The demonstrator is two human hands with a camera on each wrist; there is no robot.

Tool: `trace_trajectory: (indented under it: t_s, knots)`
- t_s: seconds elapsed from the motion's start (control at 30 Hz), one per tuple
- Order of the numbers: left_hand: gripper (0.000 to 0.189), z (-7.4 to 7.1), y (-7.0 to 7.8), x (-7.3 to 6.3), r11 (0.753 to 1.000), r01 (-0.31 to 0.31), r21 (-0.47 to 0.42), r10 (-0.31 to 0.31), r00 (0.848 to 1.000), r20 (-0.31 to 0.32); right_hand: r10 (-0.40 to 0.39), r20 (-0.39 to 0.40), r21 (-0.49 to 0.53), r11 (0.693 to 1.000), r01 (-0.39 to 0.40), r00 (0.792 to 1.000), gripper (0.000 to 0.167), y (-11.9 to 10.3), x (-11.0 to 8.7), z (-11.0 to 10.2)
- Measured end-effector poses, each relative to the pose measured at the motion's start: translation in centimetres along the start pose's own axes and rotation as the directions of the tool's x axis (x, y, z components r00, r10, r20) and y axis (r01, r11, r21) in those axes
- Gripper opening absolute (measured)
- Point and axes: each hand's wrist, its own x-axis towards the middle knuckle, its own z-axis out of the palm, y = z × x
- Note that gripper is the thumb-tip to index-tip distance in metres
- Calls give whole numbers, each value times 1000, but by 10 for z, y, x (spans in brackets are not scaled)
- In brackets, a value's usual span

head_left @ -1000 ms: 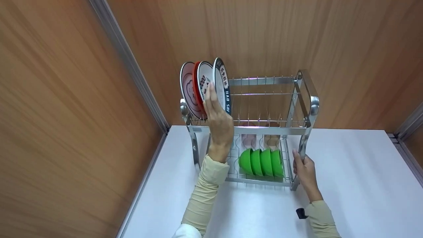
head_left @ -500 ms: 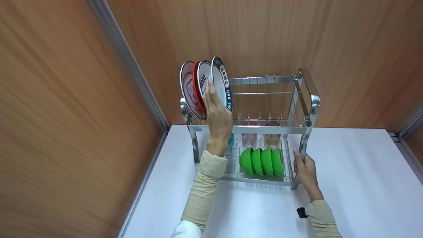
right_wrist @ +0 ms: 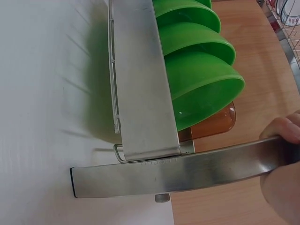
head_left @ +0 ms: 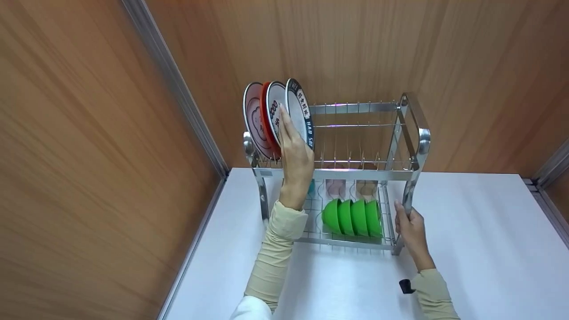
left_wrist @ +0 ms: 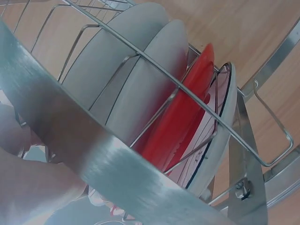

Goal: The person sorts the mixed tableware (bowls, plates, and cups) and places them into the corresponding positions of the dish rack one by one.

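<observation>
My left hand (head_left: 297, 166) is at the upper tier of a metal dish rack (head_left: 351, 176), holding a white plate with a dark lettered rim (head_left: 298, 111). Its fingers lie along the plate's left face; the thumb is hidden. Left of it stand a white patterned plate (head_left: 274, 102), a red plate (left_wrist: 180, 115) and a pink plate (head_left: 254, 113), upright in the wires. In the left wrist view, the rack's front bar partly covers the left hand (left_wrist: 37, 187). My right hand (head_left: 411, 229) grips the rack's right front leg (right_wrist: 220, 161).
Several nested green bowls (head_left: 351, 218) lie sideways on the lower tier. Behind them are a pinkish cup (head_left: 335, 188), a brownish cup (head_left: 366, 188) and a bit of teal (head_left: 311, 188). Wooden panels (head_left: 346, 53) stand behind and left of the white table (head_left: 480, 222).
The lettered plate and my left hand rise slightly, then the plate lowers a little and shifts marginally right. My right hand keeps its grip on the rack leg.
</observation>
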Motion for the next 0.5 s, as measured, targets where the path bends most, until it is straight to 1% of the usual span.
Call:
trace_trajectory:
  t_s: [0.17, 0.27, 0.43, 0.5]
  knots:
    - [75, 0, -1, -1, 999, 36, -3, -36, 999, -13, 4, -8, 2, 1000, -4, 1000, 43, 0, -1, 2]
    - [73, 0, -1, -3, 999, 41, 19, -41, 999, -23, 10, -10, 1, 1000, -10, 1000, 43, 0, -1, 2]
    - [72, 0, -2, -5, 995, 10, 100, -6, 999, -39, 29, -10, -6, 1000, -29, 1000, 43, 0, -1, 2]
    - [72, 0, -2, -6, 992, -16, 124, 22, 998, -50, 33, -5, -9, 999, -33, 999, 43, 0, 0, 1]
